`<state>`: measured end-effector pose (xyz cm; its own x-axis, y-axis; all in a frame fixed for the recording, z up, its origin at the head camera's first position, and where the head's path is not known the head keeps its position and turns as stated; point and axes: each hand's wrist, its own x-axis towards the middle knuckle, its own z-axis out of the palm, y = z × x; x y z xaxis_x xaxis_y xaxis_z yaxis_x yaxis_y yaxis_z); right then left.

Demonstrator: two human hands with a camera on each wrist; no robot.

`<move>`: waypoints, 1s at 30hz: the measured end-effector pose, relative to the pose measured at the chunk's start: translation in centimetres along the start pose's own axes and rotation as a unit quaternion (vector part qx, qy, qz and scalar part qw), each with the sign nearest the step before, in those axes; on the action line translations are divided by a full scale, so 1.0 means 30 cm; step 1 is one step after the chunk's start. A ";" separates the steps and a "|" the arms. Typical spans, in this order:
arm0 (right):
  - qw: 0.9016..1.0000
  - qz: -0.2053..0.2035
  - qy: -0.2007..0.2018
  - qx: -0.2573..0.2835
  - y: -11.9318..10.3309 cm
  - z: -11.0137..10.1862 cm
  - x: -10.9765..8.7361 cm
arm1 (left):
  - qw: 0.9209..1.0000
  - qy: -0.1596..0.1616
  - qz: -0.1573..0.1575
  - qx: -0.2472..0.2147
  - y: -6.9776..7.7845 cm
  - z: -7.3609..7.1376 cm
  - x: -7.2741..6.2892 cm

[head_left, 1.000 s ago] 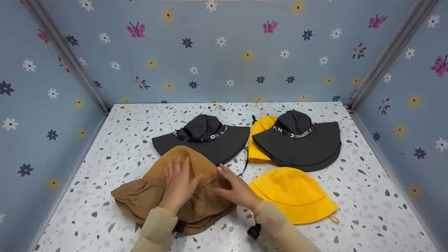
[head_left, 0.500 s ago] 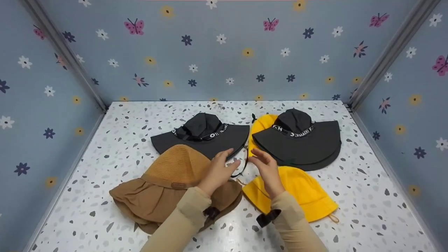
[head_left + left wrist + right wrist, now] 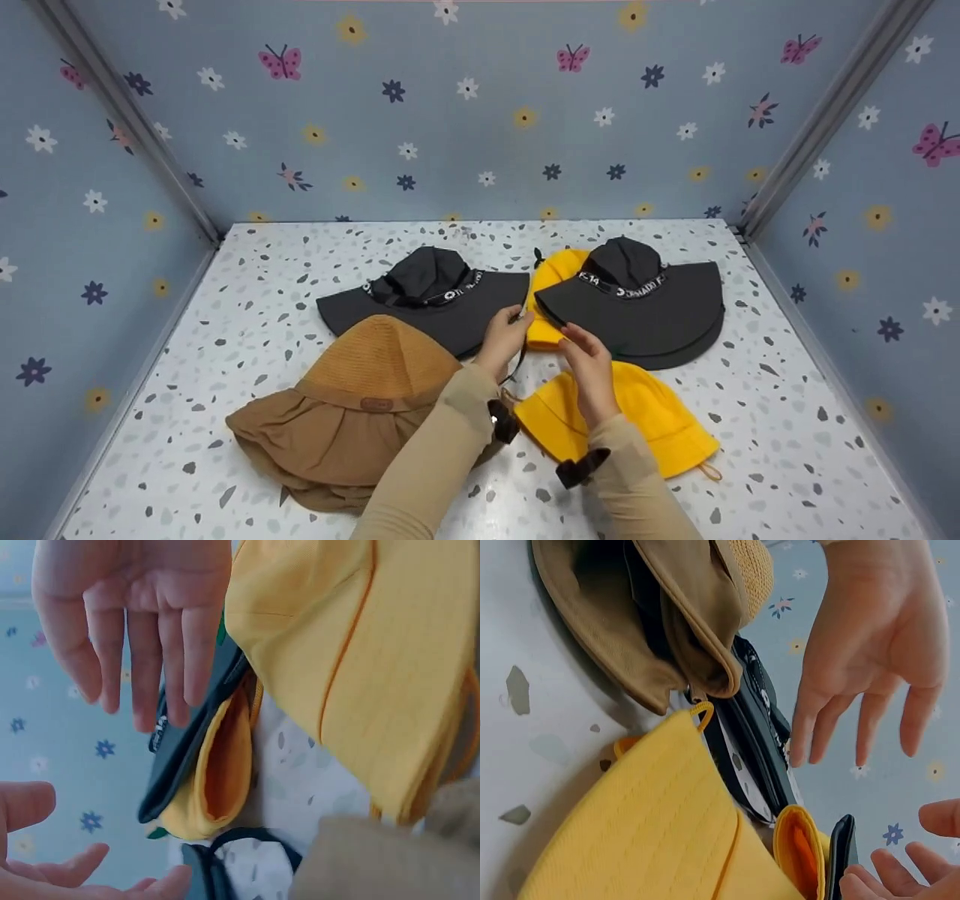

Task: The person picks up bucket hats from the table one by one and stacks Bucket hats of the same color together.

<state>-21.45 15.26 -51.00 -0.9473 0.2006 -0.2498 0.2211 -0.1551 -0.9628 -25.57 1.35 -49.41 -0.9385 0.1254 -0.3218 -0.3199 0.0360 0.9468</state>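
My left hand (image 3: 504, 339) hovers by the right tip of the left black wide-brimmed hat (image 3: 487, 296), close to its dark chin cord (image 3: 519, 364). In the right wrist view, the left hand (image 3: 885, 630) has straight, relaxed fingers. My right hand (image 3: 591, 371) is above the front yellow bucket hat (image 3: 660, 412), its fingertips near the brim of the right black hat (image 3: 637, 322). The left wrist view shows that right hand (image 3: 135, 607) with straight fingers. Neither hand holds anything. Partly under the right black hat lies another yellow hat (image 3: 547, 330).
A brown sun hat (image 3: 322, 427) with a woven crown lies at front left, partly behind my left sleeve (image 3: 427, 450). The speckled white table (image 3: 787, 420) is enclosed by flowered blue panels (image 3: 480, 135) at the back and sides.
My left hand has left the crown of the brown hat and moved right to the black hat's brim tip. My right hand has moved from the brown hat's side to over the front yellow hat.
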 end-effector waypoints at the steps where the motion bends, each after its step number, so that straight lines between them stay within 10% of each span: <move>1: 1.000 0.004 0.003 0.005 0.001 -0.004 0.001 | 1.000 -0.002 -0.009 -0.017 -0.009 0.004 0.011; 13: 0.999 0.038 0.024 0.021 0.019 -0.034 0.026 | 0.987 -0.022 -0.116 -0.105 -0.060 0.064 0.059; 23: 0.998 0.051 0.026 0.013 0.025 -0.044 0.041 | 0.993 0.030 -0.022 -0.113 -0.073 0.096 0.028; 30: 0.998 0.050 0.017 0.020 0.024 -0.040 0.042 | 0.980 0.072 0.049 -0.181 -0.075 0.102 0.021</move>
<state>-22.21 16.57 -52.13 -0.9124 0.2156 -0.3478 0.3033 -0.2142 -0.9285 -25.03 4.38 -51.72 -0.9672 -0.0316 -0.2520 -0.2284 -0.3254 0.9176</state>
